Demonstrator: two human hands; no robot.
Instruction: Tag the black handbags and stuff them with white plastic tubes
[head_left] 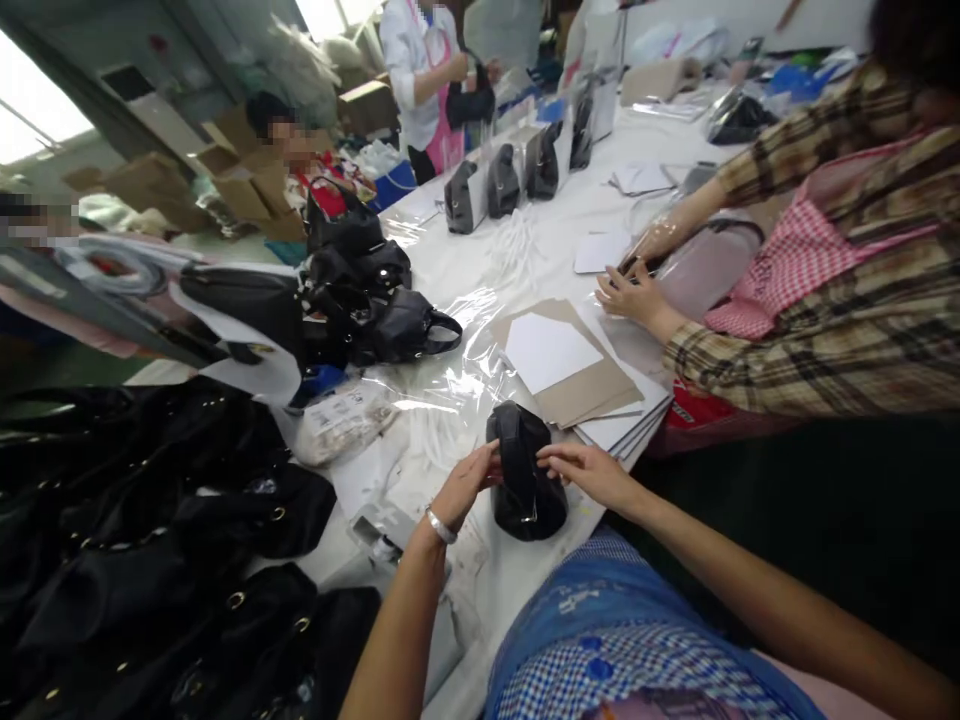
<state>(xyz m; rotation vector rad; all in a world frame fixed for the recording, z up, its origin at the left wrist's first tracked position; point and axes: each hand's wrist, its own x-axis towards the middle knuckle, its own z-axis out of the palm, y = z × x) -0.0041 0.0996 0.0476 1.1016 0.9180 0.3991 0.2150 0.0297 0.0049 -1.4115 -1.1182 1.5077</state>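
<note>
A small black handbag (528, 505) with a zip and a carrying strap stands upright on the white table edge in front of me. My left hand (471, 482), with a silver bracelet at the wrist, holds the bag's left side, its fingertips at the strap. From the other side, my right hand (589, 473) grips the bag near its top, with fingers bent against it. Part of each hand's fingertips is hidden by the bag. Just behind it lies clear plastic wrap (480, 350).
Black bags are heaped at the left (150, 560), with more piled on the table (360, 290). Cardboard sheets and white paper (555, 355) lie beyond my right hand. At right, a co-worker in a plaid sleeve (817, 350) handles a plastic-covered bag. Several wrapped bags (504, 182) stand farther back.
</note>
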